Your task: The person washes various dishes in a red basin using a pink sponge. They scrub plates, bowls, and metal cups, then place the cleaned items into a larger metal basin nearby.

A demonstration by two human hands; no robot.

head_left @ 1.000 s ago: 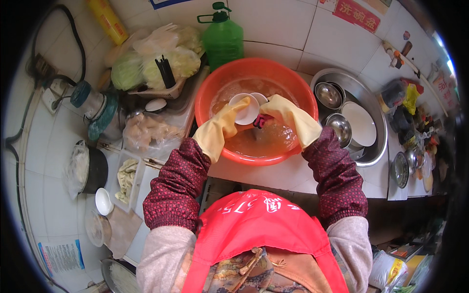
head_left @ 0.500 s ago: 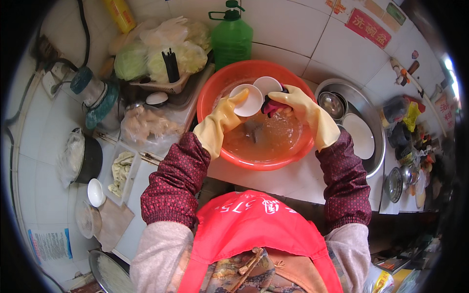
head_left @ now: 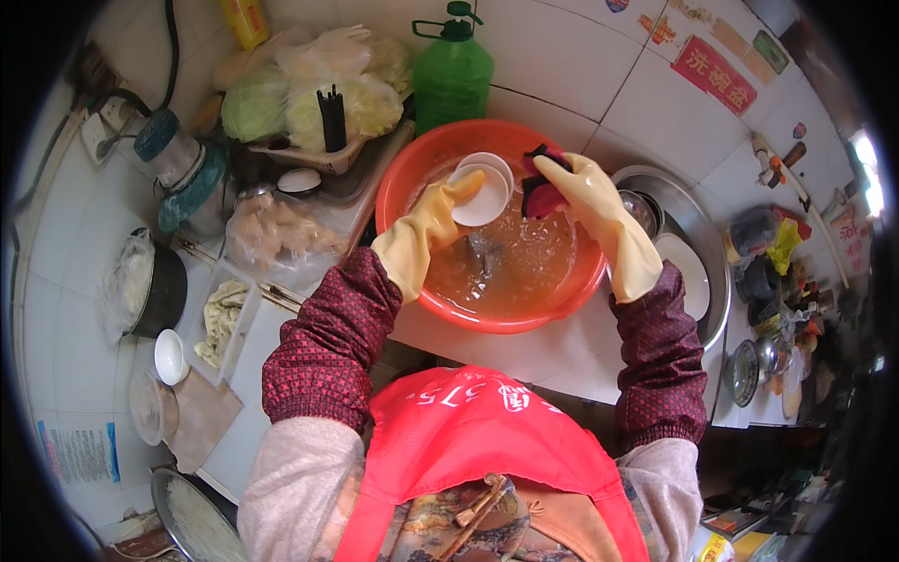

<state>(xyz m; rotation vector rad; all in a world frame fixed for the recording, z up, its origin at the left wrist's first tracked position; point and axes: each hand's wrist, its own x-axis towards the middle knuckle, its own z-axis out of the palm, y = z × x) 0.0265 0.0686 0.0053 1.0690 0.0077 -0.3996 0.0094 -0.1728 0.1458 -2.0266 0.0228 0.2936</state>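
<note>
In a yellow rubber glove, my left hand (head_left: 435, 225) grips two small white bowls (head_left: 484, 199), one nested in the other, tilted over an orange-red basin (head_left: 524, 323). My right hand (head_left: 585, 201), gloved the same way, pinches a pink-and-black cloth (head_left: 541, 195) just right of the bowls and apart from them. Cloudy brownish water (head_left: 520, 258) with some bubbles fills the lower part of the basin. A dark shape shows in the water, too unclear to name.
A steel basin (head_left: 716, 309) holding bowls and a white plate stands close on the right. Behind is a green jug (head_left: 451, 80). Left are bagged cabbages (head_left: 257, 110), a blender-like appliance (head_left: 192, 178), a clear plastic box (head_left: 225, 323) with a crumpled cloth and a black pot (head_left: 161, 290).
The second bowl has gone from between my hands into the one in my left hand. My right hand has drawn away to the right with the cloth.
</note>
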